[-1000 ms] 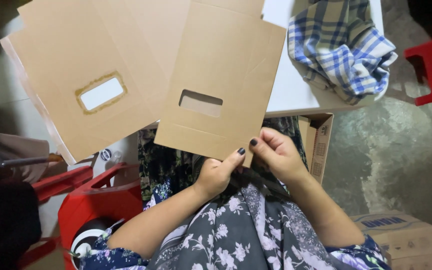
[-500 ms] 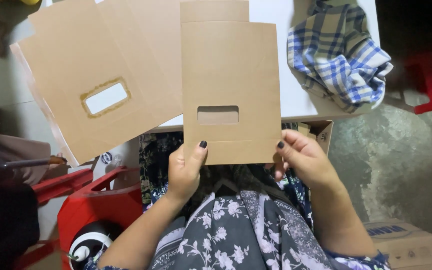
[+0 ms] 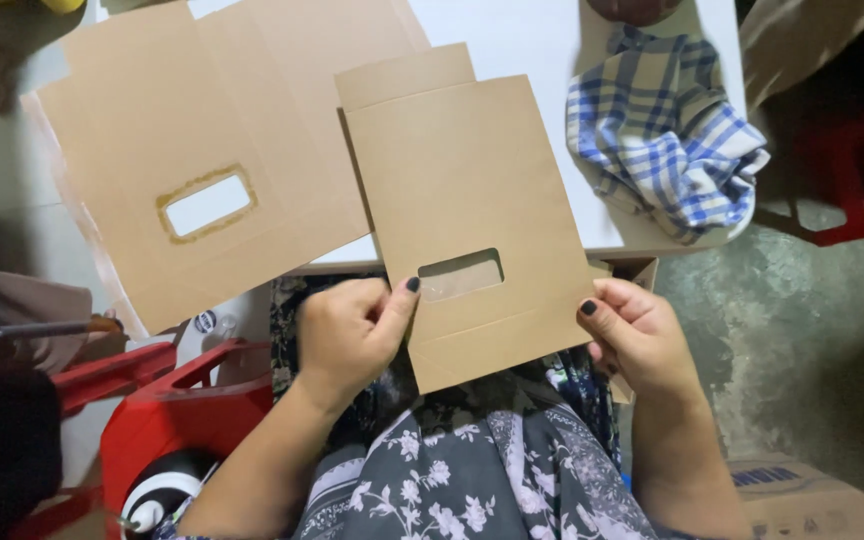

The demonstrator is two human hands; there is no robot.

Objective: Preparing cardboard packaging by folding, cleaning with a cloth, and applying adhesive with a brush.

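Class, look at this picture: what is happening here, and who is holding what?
A seated person holds a brown paper envelope with a small window cutout, left hand and right hand gripping its lower corners. On the white table lies a stack of flat brown sheets, the top one with a window, beside a crumpled plaid cloth.

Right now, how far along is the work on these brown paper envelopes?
Done: the envelope in hand already looks folded flat, its flap up and its window covered. In hand: left hand and right hand pinch its bottom corners. Left: flat unfolded sheets lie stacked on the white table, the top one's glue-ringed window open.
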